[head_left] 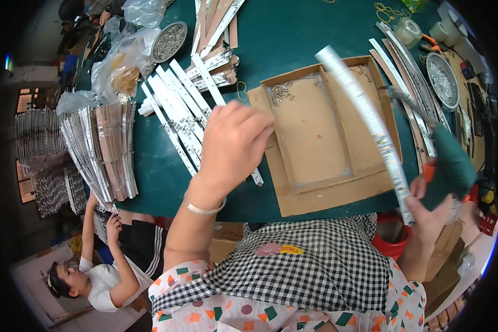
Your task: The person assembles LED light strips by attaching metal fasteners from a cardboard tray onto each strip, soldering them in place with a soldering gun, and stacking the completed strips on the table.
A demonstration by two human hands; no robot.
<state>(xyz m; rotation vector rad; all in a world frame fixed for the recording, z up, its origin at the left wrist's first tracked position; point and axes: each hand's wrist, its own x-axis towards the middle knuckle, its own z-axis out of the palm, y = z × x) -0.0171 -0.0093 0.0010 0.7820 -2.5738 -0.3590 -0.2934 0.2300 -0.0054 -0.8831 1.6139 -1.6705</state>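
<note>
Thumb and fingers of the right hand (429, 219) pinch the lower end of a long, narrow whitish strip (377, 130). Strip slants over the right side of a cardboard tray (311, 141); small parts dot its lower length, upper end blurred. Left hand (233, 145): fingers curled inward; cannot tell whether pinching anything.

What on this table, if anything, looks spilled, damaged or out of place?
Nothing looks clearly spilled or damaged. A single rubber band lies loose beside the cardboard tray, apart from the other bands at the upper right. The white strips are fanned unevenly, their ends not lined up.
</note>
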